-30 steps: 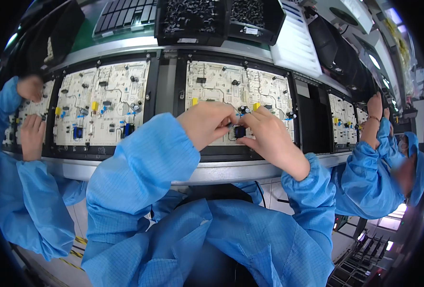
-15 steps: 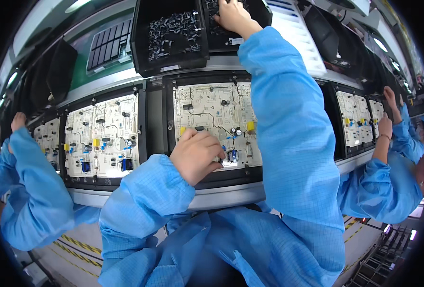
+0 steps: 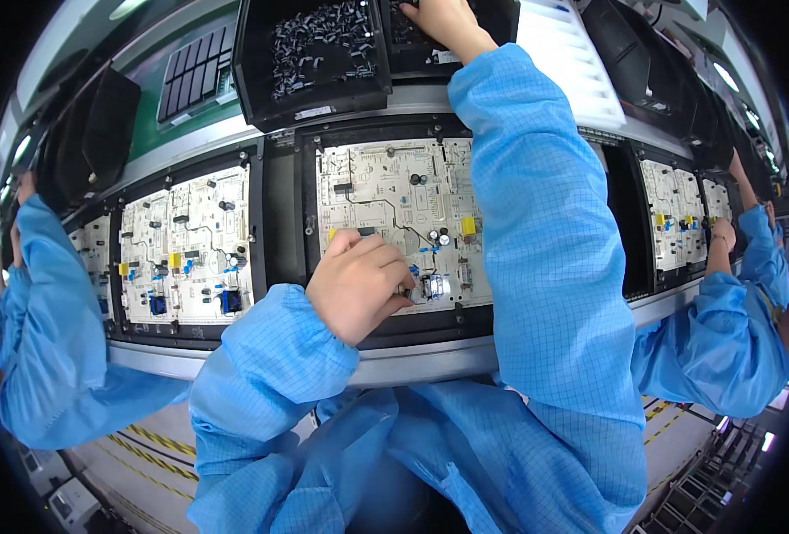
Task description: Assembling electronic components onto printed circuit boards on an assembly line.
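A pale circuit board (image 3: 372, 191) lies in a black frame (image 3: 394, 338) in front of me. It carries yellow, blue and black components, among them a blue block-shaped part (image 3: 431, 287). My left hand (image 3: 359, 285) rests over the board's lower part, just left of that block. Its fingers are curled together around something small and dark at the fingertips, too hidden to name. Beyond the board, my right hand (image 3: 443, 22) reaches into the right-hand black bin (image 3: 499, 20), over small dark parts. The picture's upper edge cuts off some of its fingers, and their grip is hidden.
Left of that bin stands another black bin (image 3: 314, 109) full of small dark cylindrical components. More framed boards line the rail, left (image 3: 200, 198) and right (image 3: 671, 187). People in blue sleeves work at both sides. A dark slotted tray (image 3: 197, 76) lies back left.
My right hand has shifted slightly farther up in the picture, over the bin. My left hand keeps its place at the board. The people on both sides have moved their arms.
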`<state>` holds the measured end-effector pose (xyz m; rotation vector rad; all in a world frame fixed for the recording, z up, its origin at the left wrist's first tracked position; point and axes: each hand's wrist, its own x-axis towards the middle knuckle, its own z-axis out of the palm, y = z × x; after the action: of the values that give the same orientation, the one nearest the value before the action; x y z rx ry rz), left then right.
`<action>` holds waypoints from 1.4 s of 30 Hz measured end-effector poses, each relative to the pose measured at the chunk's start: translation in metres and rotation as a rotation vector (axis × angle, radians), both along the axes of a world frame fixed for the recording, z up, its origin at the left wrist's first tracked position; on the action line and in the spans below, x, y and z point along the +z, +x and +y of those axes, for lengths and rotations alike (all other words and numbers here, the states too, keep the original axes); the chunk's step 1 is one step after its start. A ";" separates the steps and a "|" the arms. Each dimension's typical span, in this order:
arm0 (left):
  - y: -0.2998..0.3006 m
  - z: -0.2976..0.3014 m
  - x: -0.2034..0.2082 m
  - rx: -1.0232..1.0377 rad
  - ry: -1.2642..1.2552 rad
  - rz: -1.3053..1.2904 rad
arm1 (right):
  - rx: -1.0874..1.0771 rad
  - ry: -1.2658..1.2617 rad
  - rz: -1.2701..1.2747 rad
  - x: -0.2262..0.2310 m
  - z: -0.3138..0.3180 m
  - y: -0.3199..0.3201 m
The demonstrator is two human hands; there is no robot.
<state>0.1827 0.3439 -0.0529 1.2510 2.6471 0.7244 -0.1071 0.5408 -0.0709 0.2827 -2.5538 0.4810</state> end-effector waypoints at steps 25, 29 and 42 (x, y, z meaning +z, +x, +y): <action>0.002 -0.002 -0.001 0.034 -0.050 -0.027 | -0.036 0.175 -0.299 0.016 0.026 0.027; 0.003 0.005 0.002 0.015 -0.063 0.026 | -0.028 0.372 -0.218 0.000 0.045 0.004; 0.034 0.018 -0.005 0.124 -0.166 0.332 | 0.278 0.070 0.115 0.050 0.046 0.126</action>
<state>0.2169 0.3620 -0.0580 1.2649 2.9964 0.3221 0.0186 0.5865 -0.0213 0.6772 -2.4325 0.4628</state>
